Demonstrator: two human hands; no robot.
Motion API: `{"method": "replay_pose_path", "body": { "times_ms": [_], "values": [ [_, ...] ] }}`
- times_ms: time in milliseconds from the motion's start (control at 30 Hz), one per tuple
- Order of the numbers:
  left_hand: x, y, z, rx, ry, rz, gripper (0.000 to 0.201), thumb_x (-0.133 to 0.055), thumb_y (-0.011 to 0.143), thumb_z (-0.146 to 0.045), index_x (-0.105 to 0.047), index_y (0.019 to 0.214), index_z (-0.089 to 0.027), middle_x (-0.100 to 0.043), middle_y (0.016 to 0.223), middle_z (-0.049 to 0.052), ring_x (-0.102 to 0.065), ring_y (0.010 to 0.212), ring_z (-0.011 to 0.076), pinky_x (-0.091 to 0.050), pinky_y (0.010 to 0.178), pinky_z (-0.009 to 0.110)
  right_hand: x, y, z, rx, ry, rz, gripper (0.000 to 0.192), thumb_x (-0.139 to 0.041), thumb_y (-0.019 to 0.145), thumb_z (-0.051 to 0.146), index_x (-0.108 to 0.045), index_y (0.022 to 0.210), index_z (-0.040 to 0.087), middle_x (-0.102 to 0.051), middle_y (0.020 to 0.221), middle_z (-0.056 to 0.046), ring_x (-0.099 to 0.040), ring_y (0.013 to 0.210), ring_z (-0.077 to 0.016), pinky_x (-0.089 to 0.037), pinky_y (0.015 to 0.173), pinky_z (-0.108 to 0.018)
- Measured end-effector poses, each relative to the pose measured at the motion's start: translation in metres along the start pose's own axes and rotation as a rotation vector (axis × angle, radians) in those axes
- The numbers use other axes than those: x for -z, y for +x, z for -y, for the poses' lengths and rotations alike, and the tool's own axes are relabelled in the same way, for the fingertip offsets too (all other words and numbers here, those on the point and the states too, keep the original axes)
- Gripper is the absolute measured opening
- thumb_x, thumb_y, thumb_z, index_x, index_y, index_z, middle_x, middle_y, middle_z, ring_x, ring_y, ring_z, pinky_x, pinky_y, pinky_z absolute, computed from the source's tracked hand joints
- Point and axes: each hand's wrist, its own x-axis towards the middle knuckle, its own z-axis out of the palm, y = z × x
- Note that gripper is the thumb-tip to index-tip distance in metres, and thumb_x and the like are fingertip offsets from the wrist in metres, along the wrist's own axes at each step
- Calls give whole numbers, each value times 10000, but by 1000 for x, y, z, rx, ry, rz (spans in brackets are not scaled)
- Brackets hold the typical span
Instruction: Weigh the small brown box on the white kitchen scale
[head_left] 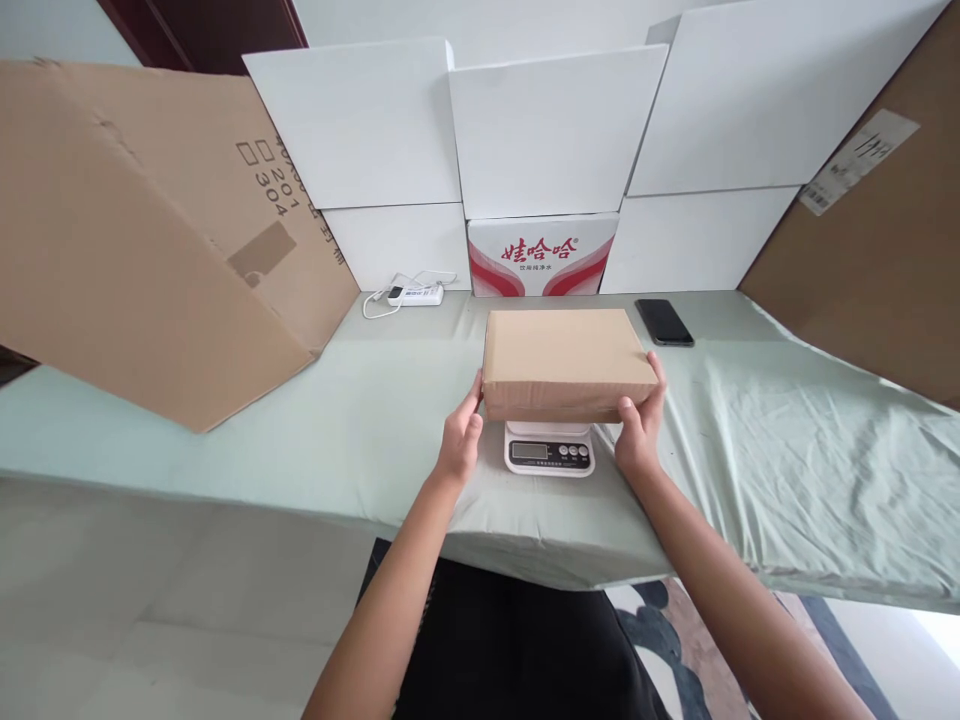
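Observation:
A closed brown cardboard box [566, 348] is over a white digital scale [550, 455] and covers most of it. Only the scale's front shows, with a grey display and a few round buttons; I cannot read any figure on it. My left hand [460, 435] presses against the box's left side, fingers along the edge and thumb up. On the other side, my right hand [642, 420] grips the front right corner, thumb on the front face and fingers on the right side. Whether the box rests fully on the scale's platform is hidden.
A black phone [664, 322] lies behind the box on the right of the green-clothed table [300, 440]. At the back left is a white power strip [416, 295] with a cable. White boxes [555, 140] line the back; large cardboard panels [180, 230] stand at both sides.

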Motion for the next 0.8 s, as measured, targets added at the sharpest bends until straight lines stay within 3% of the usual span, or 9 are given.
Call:
{"method": "replay_pose_path", "body": {
  "times_ms": [133,233,500,700,800],
  "values": [
    [7,5,4,-15,-10,-202,955,-444,1000,-912,-502,1743,-315,-416,1873,53,-318,1777,332,-335,1463,461,3,8,-5,-19,82,-129,812,-545,968,705,-393,1722,444,-461,1737,-106,-510,1632,-443,-366,1333,-802],
    [10,9,3,-2,-4,-281,943,-431,1006,-910,-514,1736,-319,-426,1870,54,-305,1780,327,-327,1467,465,4,12,-11,-59,140,-168,800,-560,954,682,-392,1706,468,-488,1690,-102,-564,1582,-441,-411,1298,-792],
    [10,8,1,7,13,-279,908,-410,1024,-893,-529,1726,-328,-439,1863,44,-308,1779,312,-327,1469,455,3,14,-12,-43,170,-156,785,-563,935,695,-442,1665,433,-576,1589,-110,-586,1537,-433,-421,1292,-772],
    [9,9,5,7,-27,-277,946,-441,1005,-911,-559,1708,-289,-459,1848,88,-370,1758,337,-354,1455,466,2,14,-14,-30,155,-130,775,-546,940,732,-471,1646,421,-620,1559,-109,-621,1502,-434,-434,1282,-774],
    [7,8,6,38,-53,-214,965,-461,995,-917,-603,1676,-246,-520,1806,127,-439,1727,363,-368,1447,506,1,14,-17,-36,155,-106,795,-546,935,778,-495,1638,411,-642,1541,-100,-614,1513,-452,-421,1285,-792]
  ]
}}
